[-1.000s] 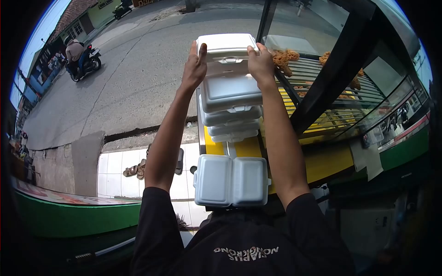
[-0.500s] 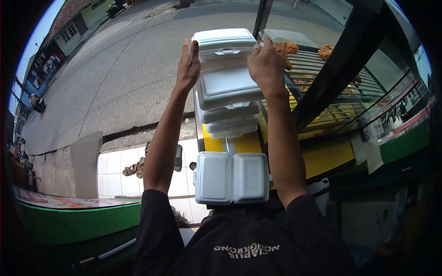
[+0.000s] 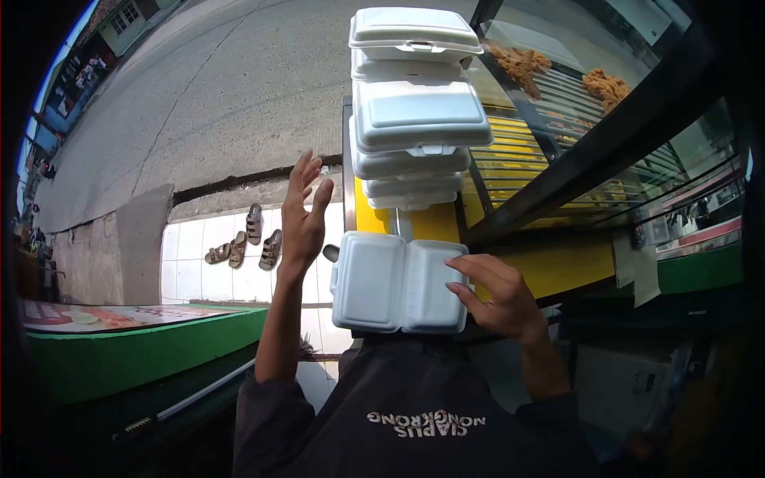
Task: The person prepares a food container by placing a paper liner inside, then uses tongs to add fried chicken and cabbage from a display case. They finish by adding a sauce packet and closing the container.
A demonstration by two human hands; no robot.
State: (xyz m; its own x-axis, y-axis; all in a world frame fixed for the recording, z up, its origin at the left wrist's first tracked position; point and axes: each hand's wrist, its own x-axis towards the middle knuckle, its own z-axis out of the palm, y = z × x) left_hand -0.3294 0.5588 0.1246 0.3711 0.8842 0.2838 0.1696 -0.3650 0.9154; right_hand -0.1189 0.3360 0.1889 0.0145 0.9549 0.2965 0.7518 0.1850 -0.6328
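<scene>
A stack of several white foam clamshell boxes [image 3: 414, 103] stands on the yellow counter [image 3: 558, 267] beside the glass display case. An open, two-compartment foam box [image 3: 398, 283] lies at the counter's near edge, just in front of me. My right hand [image 3: 494, 295] rests on that box's right side, fingertips touching its surface. My left hand [image 3: 304, 215] hangs in the air left of the stack, fingers spread, holding nothing.
The glass display case [image 3: 574, 119] with fried chicken pieces [image 3: 522, 62] on a rack fills the right side. Sandals [image 3: 247, 243] lie on white floor tiles below left. A green counter edge [image 3: 135, 350] runs at the lower left; the street lies beyond.
Both hands let go of the top box of the stack and came down. The right hand now touches the open box; the left hand hovers free.
</scene>
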